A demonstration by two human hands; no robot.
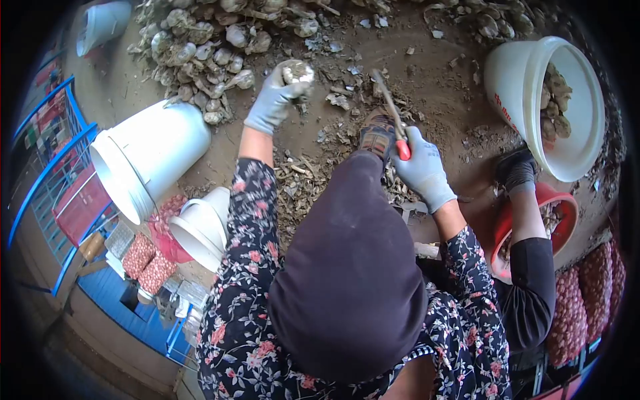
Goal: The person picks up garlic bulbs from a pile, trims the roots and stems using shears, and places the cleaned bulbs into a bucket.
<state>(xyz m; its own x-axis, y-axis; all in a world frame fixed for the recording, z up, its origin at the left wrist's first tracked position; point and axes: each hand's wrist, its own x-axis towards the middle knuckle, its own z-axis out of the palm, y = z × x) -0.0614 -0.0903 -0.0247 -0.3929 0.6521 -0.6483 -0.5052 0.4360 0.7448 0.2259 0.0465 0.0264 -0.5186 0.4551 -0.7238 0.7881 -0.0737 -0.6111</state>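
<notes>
My left hand point(272, 100), in a grey-white glove, is raised at the upper middle with its fingers wrapped round a garlic bulb point(298, 72). To the right of my knee, my right hand point(423, 165), gloved as well, grips a cutting tool point(390, 97) by its red handle, with its long metal part pointing up and away over the ground. Bulb and tool are well apart. Behind my left hand lies a large heap of garlic point(200, 50) with stems on.
White buckets lie tipped at left point(157, 150) and right point(527, 80), the right one holding garlic. A red bucket point(567, 217) stands beside my leg. Filled net bags point(570, 310) are at lower right, blue railings point(83, 133) at left. Dry skins point(300, 187) litter the ground.
</notes>
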